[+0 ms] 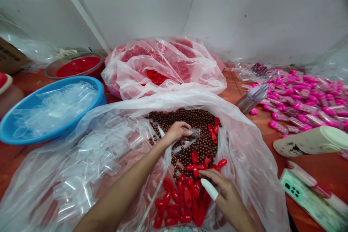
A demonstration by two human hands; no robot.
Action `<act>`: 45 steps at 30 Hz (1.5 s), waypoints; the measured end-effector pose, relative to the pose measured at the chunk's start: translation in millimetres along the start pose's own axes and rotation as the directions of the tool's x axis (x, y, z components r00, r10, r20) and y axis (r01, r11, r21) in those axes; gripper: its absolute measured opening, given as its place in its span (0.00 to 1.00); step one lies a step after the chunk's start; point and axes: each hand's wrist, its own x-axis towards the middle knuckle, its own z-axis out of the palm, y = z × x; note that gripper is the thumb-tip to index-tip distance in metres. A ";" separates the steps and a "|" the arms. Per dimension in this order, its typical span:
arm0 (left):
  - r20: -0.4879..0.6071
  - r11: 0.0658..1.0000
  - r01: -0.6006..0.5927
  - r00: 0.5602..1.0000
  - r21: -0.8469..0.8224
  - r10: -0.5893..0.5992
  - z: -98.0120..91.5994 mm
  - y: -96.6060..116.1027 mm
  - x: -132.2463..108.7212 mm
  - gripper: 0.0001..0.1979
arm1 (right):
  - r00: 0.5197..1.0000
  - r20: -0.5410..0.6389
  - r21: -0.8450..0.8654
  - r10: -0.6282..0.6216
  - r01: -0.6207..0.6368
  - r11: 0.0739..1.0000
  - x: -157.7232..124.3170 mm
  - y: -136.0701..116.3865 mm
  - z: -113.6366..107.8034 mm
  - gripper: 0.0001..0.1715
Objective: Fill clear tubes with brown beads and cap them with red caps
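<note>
My left hand (pixel 177 131) reaches into a big clear plastic bag (pixel 244 152) and pinches a small clear plastic tube (pixel 194 133) over a heap of brown beads (pixel 190 119). My right hand (pixel 223 192), with a white cot on one finger, rests on a pile of red plastic caps (pixel 182 203) at the bag's near side, fingers curled on the caps. More red caps (pixel 213 132) lie on the beads. Loose clear tubes (pixel 89 159) fill the bag's left part.
A blue basin (pixel 16 130) of clear tubes sits at left, a metal bowl (pixel 51 69) with red parts behind it. A bag of red caps (pixel 163 69) stands at the back. Pink-capped filled tubes (pixel 299 101), a flask (pixel 250 99), a white bottle (pixel 310 141) and a phone (pixel 304 192) lie right.
</note>
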 end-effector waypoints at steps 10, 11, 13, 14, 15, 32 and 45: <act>0.115 0.961 0.024 0.993 -0.275 0.008 2.9 -6.1 -11.0 0.18 | 0.995 -0.103 -0.102 0.004 -0.014 0.995 6.7 8.5 -17.3 0.18; 0.132 0.953 0.027 0.991 -0.303 0.014 1.6 -6.1 -15.9 0.19 | 0.992 -0.125 -0.123 -0.011 -0.004 0.992 9.1 9.6 -21.1 0.18; 0.166 0.935 0.030 0.986 -0.355 0.031 -1.7 -5.8 -28.3 0.20 | 0.986 -0.152 -0.185 -0.060 0.032 0.982 14.7 11.4 -28.8 0.19; 0.182 0.921 0.030 0.982 -0.389 0.044 -3.4 -5.7 -35.4 0.21 | 0.983 -0.159 -0.226 -0.089 0.051 0.973 17.9 12.4 -32.3 0.19; 0.195 0.902 0.032 0.979 -0.430 0.059 -5.1 -5.6 -42.8 0.22 | 0.980 -0.162 -0.270 -0.116 0.069 0.961 21.5 13.7 -35.3 0.20; 0.037 0.820 -0.106 0.987 -0.563 0.153 -11.6 -25.2 -107.5 0.18 | 0.956 -0.199 -0.705 -0.215 0.012 0.709 105.8 23.6 -32.7 0.34; 0.107 0.867 -0.043 0.988 -0.497 0.111 0.6 -41.3 -138.8 0.25 | 0.934 -0.351 -0.195 -0.074 0.004 0.981 103.1 31.8 -34.5 0.23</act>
